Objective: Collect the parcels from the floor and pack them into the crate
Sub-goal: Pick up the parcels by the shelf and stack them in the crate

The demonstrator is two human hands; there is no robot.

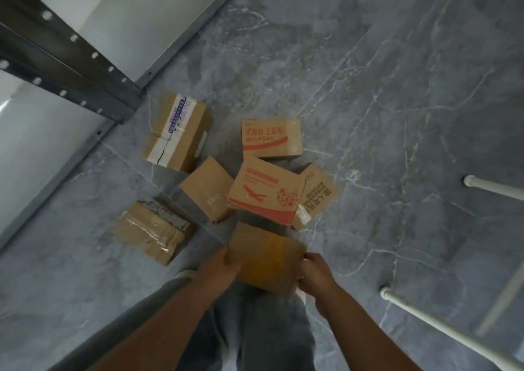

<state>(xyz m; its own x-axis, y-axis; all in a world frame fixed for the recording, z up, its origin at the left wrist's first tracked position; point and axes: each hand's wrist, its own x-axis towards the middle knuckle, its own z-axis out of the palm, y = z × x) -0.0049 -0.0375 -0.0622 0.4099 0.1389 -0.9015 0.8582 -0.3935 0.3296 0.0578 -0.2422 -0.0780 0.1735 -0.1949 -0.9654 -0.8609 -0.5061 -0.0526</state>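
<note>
The left hand (226, 263) and right hand (313, 271) clamped the nearest plain parcel (266, 260) by its sides, fingers curled closed on it. Six further parcels lay on the floor (397, 115) beyond. Pick-up step, judged early. The crate was not visible; next move requires locating it.

The floor (368, 115) looks like polished grey stone or marble-patterned tile, smooth with pale veins and a soft sheen. The parcels are matt brown corrugated cardboard: one (177, 131) carries glossy clear and white tape with blue print, another (153, 230) is wrapped in shiny, wrinkled clear tape, and two (270, 138) (265, 190) bear flat red printing. The shelf upright (65, 56) is dark painted metal punched with holes, the legs (442, 331) at right are smooth white tubing, and the trousers (269, 328) are grey cloth.
</note>
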